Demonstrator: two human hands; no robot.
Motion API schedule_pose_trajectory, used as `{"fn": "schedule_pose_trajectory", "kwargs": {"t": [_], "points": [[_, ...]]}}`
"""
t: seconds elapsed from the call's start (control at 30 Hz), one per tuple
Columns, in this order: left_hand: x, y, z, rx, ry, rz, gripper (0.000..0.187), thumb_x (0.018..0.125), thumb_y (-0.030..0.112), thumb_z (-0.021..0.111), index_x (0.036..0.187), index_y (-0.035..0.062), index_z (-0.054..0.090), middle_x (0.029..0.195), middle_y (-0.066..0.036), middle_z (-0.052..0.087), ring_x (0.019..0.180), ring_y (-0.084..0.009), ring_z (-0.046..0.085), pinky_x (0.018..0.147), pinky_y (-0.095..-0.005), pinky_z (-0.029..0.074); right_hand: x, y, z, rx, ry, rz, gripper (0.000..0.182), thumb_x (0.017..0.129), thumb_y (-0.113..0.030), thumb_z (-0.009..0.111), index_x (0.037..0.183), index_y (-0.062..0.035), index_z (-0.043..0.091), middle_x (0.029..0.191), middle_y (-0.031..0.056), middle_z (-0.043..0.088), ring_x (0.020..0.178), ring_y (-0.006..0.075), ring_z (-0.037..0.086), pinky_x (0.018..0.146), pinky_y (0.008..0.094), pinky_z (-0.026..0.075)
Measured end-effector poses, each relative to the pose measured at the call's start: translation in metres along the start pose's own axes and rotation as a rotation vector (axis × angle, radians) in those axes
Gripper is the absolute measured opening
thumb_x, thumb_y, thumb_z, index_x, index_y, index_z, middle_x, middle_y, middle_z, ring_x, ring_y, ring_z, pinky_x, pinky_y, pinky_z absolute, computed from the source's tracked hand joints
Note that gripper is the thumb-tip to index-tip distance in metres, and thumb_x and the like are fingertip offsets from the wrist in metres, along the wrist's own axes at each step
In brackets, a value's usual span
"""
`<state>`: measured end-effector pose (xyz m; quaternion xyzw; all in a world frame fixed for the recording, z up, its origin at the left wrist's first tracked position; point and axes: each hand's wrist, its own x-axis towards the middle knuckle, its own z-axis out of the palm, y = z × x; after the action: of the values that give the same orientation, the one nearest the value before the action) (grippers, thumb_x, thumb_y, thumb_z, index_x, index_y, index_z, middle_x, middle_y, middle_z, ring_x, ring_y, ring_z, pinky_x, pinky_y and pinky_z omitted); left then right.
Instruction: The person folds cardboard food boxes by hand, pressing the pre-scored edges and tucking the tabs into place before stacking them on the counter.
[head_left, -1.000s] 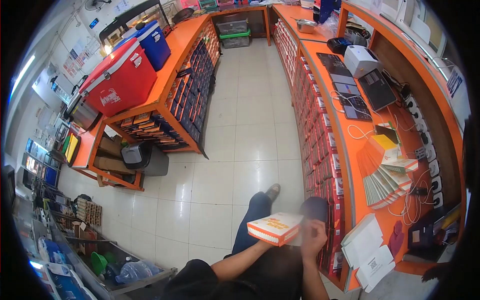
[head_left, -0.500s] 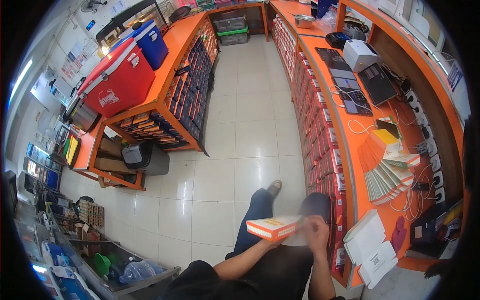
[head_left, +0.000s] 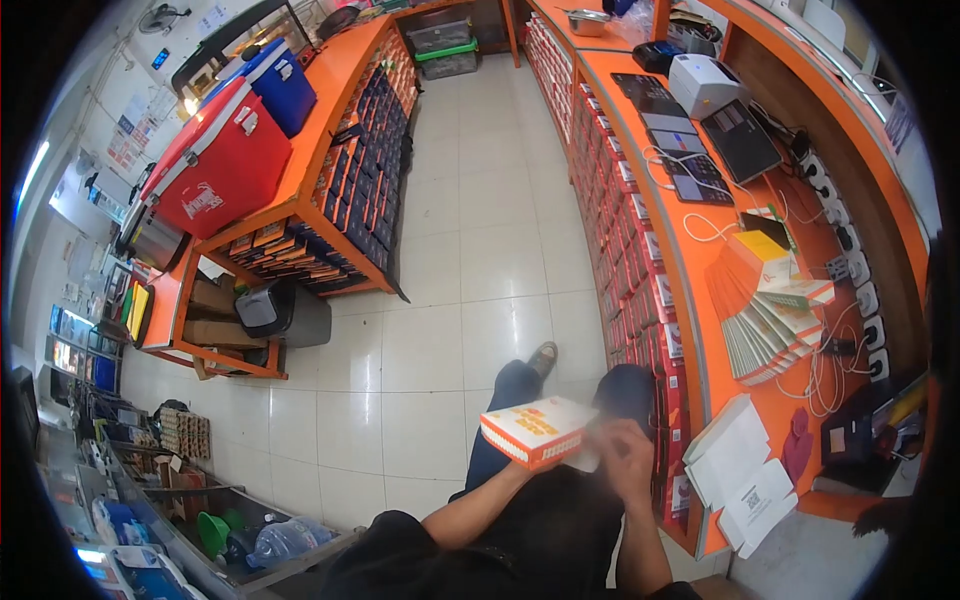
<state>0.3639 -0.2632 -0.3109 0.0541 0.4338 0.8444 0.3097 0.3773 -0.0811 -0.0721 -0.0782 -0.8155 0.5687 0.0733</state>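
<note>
A white cardboard box (head_left: 540, 418) with yellow print on top and orange patterned sides is held level above my lap. My left hand (head_left: 518, 478) supports it from below, fingers mostly hidden under it. At the box's right end is my right hand (head_left: 624, 458), its fingers bent and pinching at a pale, blurred end flap (head_left: 587, 458). To the right on the orange counter lie an opened white box (head_left: 740, 485) with a QR code and a fanned stack of flat cartons (head_left: 765, 325).
Shelves of red boxes (head_left: 625, 250) fill the counter's front at my right. A white printer (head_left: 705, 85), tablets (head_left: 690, 165) and cables lie on top. Across the tiled floor (head_left: 460, 330) stand a red cooler (head_left: 215, 165), a blue cooler (head_left: 280, 90) and a grey bin (head_left: 285, 310).
The box has tipped so more of its printed top shows, and it sits slightly higher and to the left. My right hand stays at its right end, a little higher. The view has shifted slightly.
</note>
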Motion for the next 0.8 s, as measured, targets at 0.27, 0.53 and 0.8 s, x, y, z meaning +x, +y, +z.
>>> {"fn": "schedule_pose_trajectory", "kwargs": {"t": [0.27, 0.53, 0.8], "points": [[0.009, 0.076, 0.059, -1.612, -0.553, -0.153, 0.064, 0.104, 0.052, 0.025, 0.155, 0.0144, 0.018, 0.160, -0.009, 0.023, 0.144, -0.0244, 0.031, 0.118, -0.0424, 0.029, -0.001, -0.002, 0.009, 0.192, 0.139, -0.008, 0.005, 0.085, -0.001, 0.071, 0.083, 0.0031, 0.069, 0.093, 0.0125, 0.067, 0.096, 0.0250, 0.066, 0.086, 0.0348, 0.050], [0.012, 0.106, 0.099, 0.658, -0.105, -0.177, 0.036, 0.097, 0.012, 0.061, 0.130, 0.0003, 0.051, 0.115, -0.008, 0.062, 0.100, -0.0140, 0.061, 0.084, -0.0293, 0.051, 0.009, 0.007, 0.012, -0.148, 0.293, -0.249, 0.009, 0.079, 0.002, 0.072, 0.084, 0.0034, 0.065, 0.087, 0.0147, 0.062, 0.095, 0.0310, 0.067, 0.083, 0.0388, 0.053], [0.000, 0.177, 0.132, 0.367, 0.030, -0.011, 0.050, 0.086, -0.002, 0.067, 0.133, -0.0038, 0.049, 0.127, -0.012, 0.060, 0.115, -0.0177, 0.059, 0.089, -0.0316, 0.054, 0.024, 0.026, 0.021, -0.239, 0.514, -0.390, 0.016, 0.070, 0.010, 0.061, 0.078, 0.0024, 0.050, 0.086, 0.0164, 0.052, 0.077, 0.0336, 0.057, 0.068, 0.0397, 0.050]]}}
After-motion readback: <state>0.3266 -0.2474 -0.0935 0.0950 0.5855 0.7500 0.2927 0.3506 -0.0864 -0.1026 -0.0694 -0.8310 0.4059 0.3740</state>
